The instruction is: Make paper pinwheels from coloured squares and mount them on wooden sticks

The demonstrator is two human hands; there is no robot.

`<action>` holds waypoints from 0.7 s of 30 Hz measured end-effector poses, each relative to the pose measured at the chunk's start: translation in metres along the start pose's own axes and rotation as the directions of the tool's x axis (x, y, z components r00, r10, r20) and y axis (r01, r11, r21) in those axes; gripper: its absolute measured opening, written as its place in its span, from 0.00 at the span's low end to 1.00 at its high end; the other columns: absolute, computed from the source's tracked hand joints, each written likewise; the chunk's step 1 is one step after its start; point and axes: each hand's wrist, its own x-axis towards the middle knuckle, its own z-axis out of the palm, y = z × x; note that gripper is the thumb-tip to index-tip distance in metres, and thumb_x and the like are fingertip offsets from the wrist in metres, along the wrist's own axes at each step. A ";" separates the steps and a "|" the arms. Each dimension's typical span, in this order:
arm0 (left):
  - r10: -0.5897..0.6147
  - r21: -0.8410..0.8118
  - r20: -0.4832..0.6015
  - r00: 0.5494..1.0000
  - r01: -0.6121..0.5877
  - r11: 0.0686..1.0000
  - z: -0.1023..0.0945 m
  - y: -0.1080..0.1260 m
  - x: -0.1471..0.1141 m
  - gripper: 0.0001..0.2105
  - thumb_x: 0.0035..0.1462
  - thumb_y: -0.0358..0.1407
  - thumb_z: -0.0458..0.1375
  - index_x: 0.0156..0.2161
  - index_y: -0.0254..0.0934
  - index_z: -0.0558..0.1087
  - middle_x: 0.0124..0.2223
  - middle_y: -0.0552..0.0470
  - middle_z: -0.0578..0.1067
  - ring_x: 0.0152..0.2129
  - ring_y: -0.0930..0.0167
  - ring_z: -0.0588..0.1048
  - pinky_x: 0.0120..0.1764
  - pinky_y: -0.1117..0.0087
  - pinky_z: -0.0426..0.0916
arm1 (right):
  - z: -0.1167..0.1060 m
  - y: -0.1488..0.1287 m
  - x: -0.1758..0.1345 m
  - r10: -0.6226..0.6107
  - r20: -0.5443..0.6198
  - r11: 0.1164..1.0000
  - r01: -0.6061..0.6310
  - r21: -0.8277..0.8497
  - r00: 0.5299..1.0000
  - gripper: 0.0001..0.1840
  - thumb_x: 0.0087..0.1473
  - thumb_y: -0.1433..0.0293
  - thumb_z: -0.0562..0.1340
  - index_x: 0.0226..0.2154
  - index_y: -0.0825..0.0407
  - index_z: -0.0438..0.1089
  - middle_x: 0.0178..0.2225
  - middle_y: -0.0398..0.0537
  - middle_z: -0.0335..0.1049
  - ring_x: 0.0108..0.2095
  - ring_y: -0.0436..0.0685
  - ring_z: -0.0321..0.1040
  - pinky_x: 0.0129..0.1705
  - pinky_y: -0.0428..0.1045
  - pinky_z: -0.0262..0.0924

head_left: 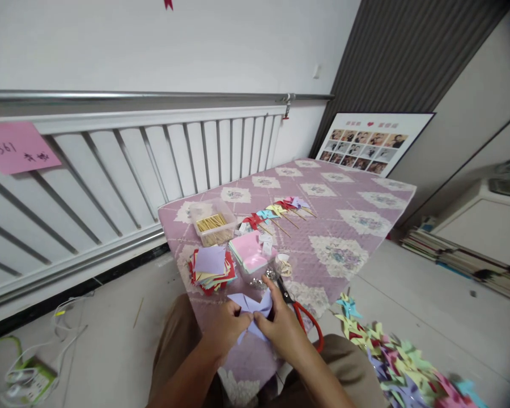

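Observation:
Between my two hands is a lavender paper pinwheel (255,304), its pointed blades spread. My left hand (232,323) pinches it from the left, thumb near the centre. My right hand (278,317) grips it from the right, thumb also close to the middle and index finger stretched forward. Whatever lies under the thumbs is hidden. Beside my right hand, scissors (308,323) with red handles rest on the table edge. Just beyond the pinwheel sit small shiny pieces (261,279) in clear wrapping and a small cup (283,264) of pale bits.
The cloth-covered table (344,255) also bears a stack of coloured paper squares (210,266), a pink-topped paper pile (249,250), a plastic box (215,224) of sticks and several stick pinwheels (276,211). Many pinwheels (408,362) lie on the floor at right. A radiator (153,153) stands behind.

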 end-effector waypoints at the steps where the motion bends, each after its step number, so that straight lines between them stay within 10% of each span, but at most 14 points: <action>1: 0.011 0.008 0.006 1.000 -0.011 1.000 0.000 0.000 0.001 0.06 0.46 0.37 0.57 0.27 0.38 0.75 0.20 0.56 0.73 0.17 0.72 0.68 0.22 0.73 0.58 | 0.001 0.001 0.001 -0.004 -0.006 1.000 0.004 0.004 1.000 0.42 0.46 0.74 0.59 0.64 0.51 0.49 0.44 0.47 0.75 0.39 0.56 0.73 0.42 0.48 0.65; 6: 0.019 -0.038 -0.002 1.000 -0.019 0.999 -0.001 -0.002 0.006 0.05 0.44 0.35 0.56 0.24 0.37 0.73 0.19 0.57 0.71 0.16 0.74 0.64 0.23 0.73 0.56 | 0.009 0.003 0.003 -0.024 -0.015 0.997 0.025 0.069 1.000 0.41 0.45 0.75 0.59 0.63 0.53 0.51 0.53 0.52 0.70 0.51 0.58 0.69 0.52 0.49 0.62; 14: -0.059 -0.008 -0.117 0.991 0.058 0.998 -0.019 -0.019 0.032 0.06 0.45 0.35 0.58 0.22 0.36 0.70 0.18 0.58 0.67 0.16 0.75 0.63 0.21 0.73 0.55 | -0.015 0.016 0.024 -0.063 -0.097 0.989 0.075 0.125 0.993 0.27 0.52 0.64 0.58 0.54 0.55 0.60 0.35 0.47 0.69 0.33 0.55 0.68 0.37 0.50 0.64; 21: -0.131 -0.129 -0.132 0.983 0.114 0.985 -0.019 -0.034 0.051 0.06 0.50 0.35 0.56 0.25 0.36 0.69 0.21 0.56 0.70 0.18 0.73 0.69 0.23 0.73 0.63 | -0.058 0.004 0.071 -0.162 -0.053 0.955 0.143 -0.260 0.985 0.11 0.57 0.66 0.53 0.38 0.53 0.68 0.29 0.45 0.69 0.30 0.54 0.66 0.33 0.47 0.60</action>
